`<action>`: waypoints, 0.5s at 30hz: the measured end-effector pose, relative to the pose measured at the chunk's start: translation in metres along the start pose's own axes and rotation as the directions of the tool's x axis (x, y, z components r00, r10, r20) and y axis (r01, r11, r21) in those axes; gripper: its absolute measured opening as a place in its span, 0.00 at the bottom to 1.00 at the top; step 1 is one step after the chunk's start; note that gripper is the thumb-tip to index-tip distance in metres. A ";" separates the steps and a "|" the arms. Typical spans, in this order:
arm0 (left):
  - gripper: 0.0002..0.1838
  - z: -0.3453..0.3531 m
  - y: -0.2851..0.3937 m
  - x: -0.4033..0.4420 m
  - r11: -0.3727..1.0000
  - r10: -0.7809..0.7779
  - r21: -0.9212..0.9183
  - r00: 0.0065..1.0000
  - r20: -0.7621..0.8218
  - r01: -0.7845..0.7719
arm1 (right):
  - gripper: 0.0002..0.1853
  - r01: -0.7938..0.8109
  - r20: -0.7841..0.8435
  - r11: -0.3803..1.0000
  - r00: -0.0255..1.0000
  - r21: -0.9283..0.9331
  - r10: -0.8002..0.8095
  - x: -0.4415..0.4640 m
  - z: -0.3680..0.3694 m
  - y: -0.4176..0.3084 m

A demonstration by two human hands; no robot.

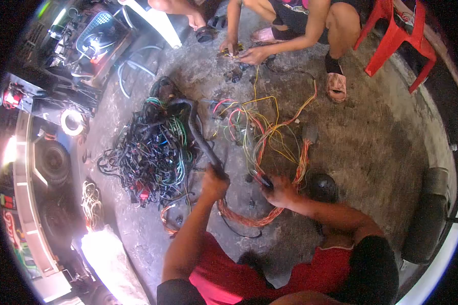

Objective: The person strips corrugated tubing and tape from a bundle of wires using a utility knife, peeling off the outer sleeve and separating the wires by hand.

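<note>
My left hand [215,184] is closed round a thick black wrapped cable [194,124], which runs up to a big tangled heap of black wiring [152,152] on the floor. My right hand [281,192] grips the dark end of a bundle whose loose red, yellow, green and white wires [262,132] fan out ahead of it. Between and below my hands, a bundle of orange-red and white wires [252,220] curves across the floor and rises to a grey connector [310,133] on the right.
A co-worker's hands [247,53] hold thin wires at the top; another person's foot [204,34] is beside them. A red plastic chair [397,38] stands top right. Tyres [53,160] and a coil of pale wire [91,206] lie left, a dark cylinder [427,223] right.
</note>
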State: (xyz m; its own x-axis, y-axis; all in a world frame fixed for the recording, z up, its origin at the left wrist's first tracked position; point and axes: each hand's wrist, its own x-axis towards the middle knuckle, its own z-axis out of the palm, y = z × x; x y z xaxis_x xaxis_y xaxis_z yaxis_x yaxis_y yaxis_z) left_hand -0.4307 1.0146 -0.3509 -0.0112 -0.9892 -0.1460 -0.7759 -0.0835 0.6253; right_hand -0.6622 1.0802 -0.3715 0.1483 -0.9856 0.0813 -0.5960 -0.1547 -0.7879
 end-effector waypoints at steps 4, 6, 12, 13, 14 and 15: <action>0.27 0.001 -0.009 -0.002 0.991 0.090 0.092 0.994 0.057 -0.095 | 0.13 -0.017 0.010 0.991 1.000 0.135 0.015 0.000 0.004 0.000; 0.29 0.002 -0.010 -0.003 0.986 0.074 0.143 0.996 0.059 -0.082 | 0.13 -0.065 0.030 0.994 0.998 0.087 0.063 -0.003 0.000 -0.004; 0.39 0.007 -0.023 -0.002 0.979 0.049 0.192 0.992 0.118 -0.071 | 0.16 -0.048 0.038 0.998 0.998 0.037 0.046 -0.007 0.004 0.001; 0.41 0.008 -0.025 -0.002 0.981 0.047 0.180 0.993 0.111 -0.067 | 0.16 -0.067 0.021 0.996 0.998 0.054 0.066 -0.006 0.001 -0.005; 0.41 0.010 -0.027 -0.003 0.983 0.031 0.177 0.993 0.114 -0.051 | 0.16 -0.071 0.037 0.996 0.997 0.054 0.069 -0.005 0.000 -0.006; 0.42 0.008 -0.021 -0.004 0.975 0.034 0.214 0.995 0.095 -0.054 | 0.16 -0.095 0.068 0.994 0.994 0.057 0.091 -0.003 0.000 -0.006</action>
State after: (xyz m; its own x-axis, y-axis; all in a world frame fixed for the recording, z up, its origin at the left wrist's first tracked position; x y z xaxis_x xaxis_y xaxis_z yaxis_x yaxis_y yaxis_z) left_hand -0.4191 1.0214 -0.3695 -0.0976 -0.9755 -0.1972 -0.8910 -0.0027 0.4540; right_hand -0.6593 1.0836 -0.3667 0.1467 -0.9886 -0.0326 -0.5612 -0.0560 -0.8258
